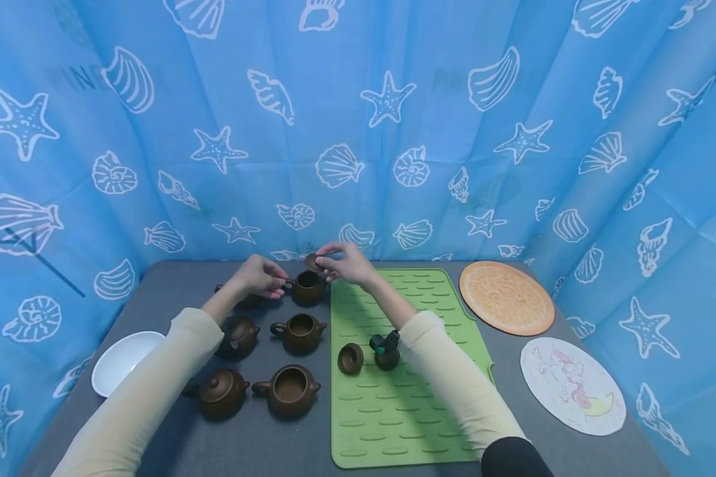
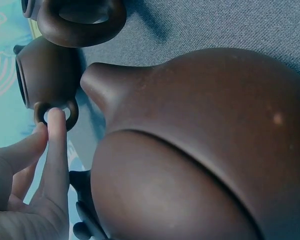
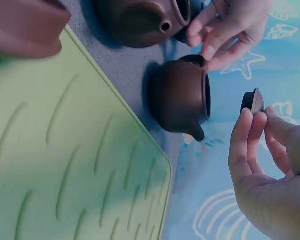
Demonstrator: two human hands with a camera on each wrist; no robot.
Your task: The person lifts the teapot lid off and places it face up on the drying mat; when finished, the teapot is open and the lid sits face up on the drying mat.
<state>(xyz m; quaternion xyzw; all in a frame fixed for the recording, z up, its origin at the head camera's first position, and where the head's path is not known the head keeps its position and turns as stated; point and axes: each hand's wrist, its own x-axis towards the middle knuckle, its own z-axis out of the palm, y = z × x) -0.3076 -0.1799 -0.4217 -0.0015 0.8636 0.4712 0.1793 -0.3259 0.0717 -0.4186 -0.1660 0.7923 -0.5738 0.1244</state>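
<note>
A small brown teapot without its lid stands at the back of the table, its dark opening facing up. My left hand pinches its loop handle between thumb and fingers, which also shows in the left wrist view, where the teapot is seen from its handle side. Just above the opening, my right hand holds a small round brown lid by its edge, tilted and apart from the pot. Two more lidless teapots, a middle one and a front one, stand nearer.
Left of these are a lidded teapot, another teapot and one partly hidden by my left hand. A green mat bears a small brown bowl-shaped piece and a dark round object. A white dish and two round boards lie at the sides.
</note>
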